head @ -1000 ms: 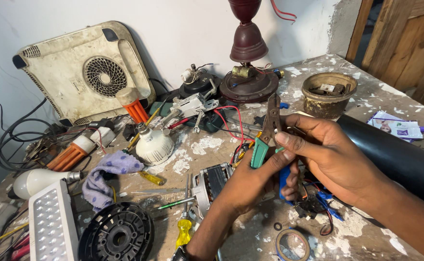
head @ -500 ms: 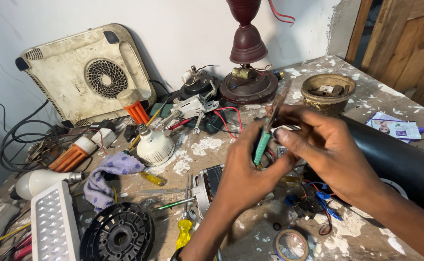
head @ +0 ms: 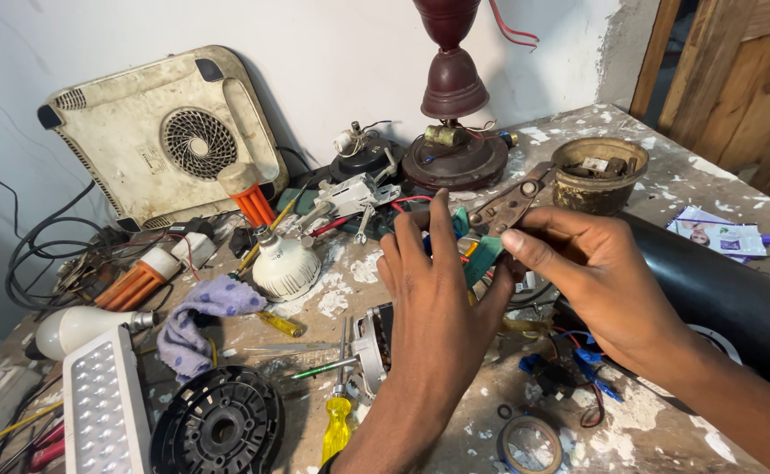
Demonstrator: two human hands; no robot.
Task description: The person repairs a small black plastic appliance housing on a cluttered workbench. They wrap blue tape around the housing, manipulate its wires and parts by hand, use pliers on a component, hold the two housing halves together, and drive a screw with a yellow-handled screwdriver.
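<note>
Rusty metal, green grips: pair of pliers with rusty jaws and green-sleeved handles (head: 501, 221), held above the middle of the paint-spattered workbench (head: 666, 180).
Right hand: right hand (head: 597, 283) closed on the pliers, fingertips pinching them near the pivot.
Left hand: left hand (head: 442, 290) with fingers stretched out straight and close together, its fingertips against the green handles from the near side; whether it grips them cannot be told.
Long axis: runs from lower left to upper right; jaws point up and right, toward the round dirty tin of small parts (head: 599, 173); handles point down toward the left hand.
Hidden: lower ends of the handles sit behind the left fingers; whatever lies between the two palms is covered.
Beneath the hands: blue and red wires (head: 578, 373), partly masked by the right wrist, hard to sort out.
Right edge: black cylinder (head: 727, 298), cut off by the frame.
Behind: dark red lamp base (head: 453, 154), its top cut off.
Left: white bulb housing (head: 286, 266), purple dotted cloth (head: 205, 312), yellow-handled screwdriver (head: 338, 412).
</note>
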